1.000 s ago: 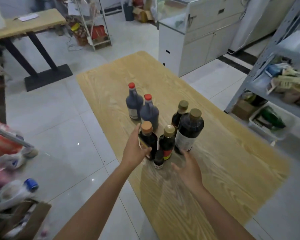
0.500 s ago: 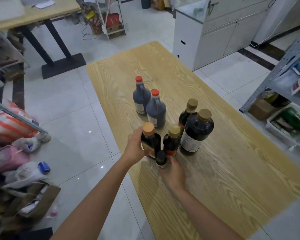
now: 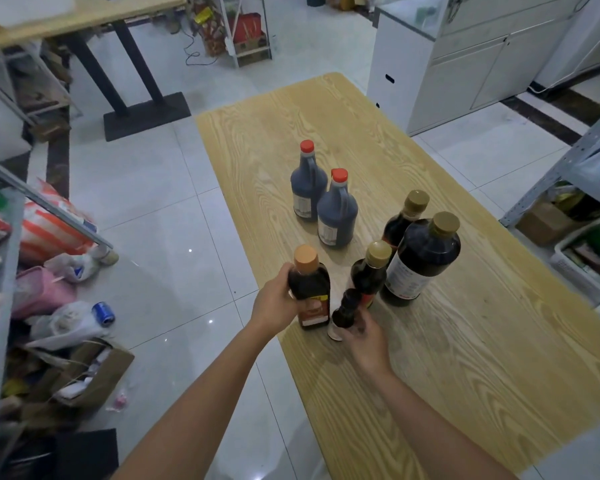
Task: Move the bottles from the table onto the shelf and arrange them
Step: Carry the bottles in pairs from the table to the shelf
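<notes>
The orange-capped bottle point(image 3: 309, 289) is held by the left grip point(image 3: 274, 303) (fingers curled round it); the small black-capped bottle point(image 3: 347, 308) is clasped by the right grip point(image 3: 364, 336), near the bench point(image 3: 465, 358) edge.

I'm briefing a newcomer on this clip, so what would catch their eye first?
At the near edge of the light wooden table, the left hand grips an orange-capped dark bottle and the right hand holds a small black-capped bottle. Farther right stands a big tan-capped round bottle.
</notes>
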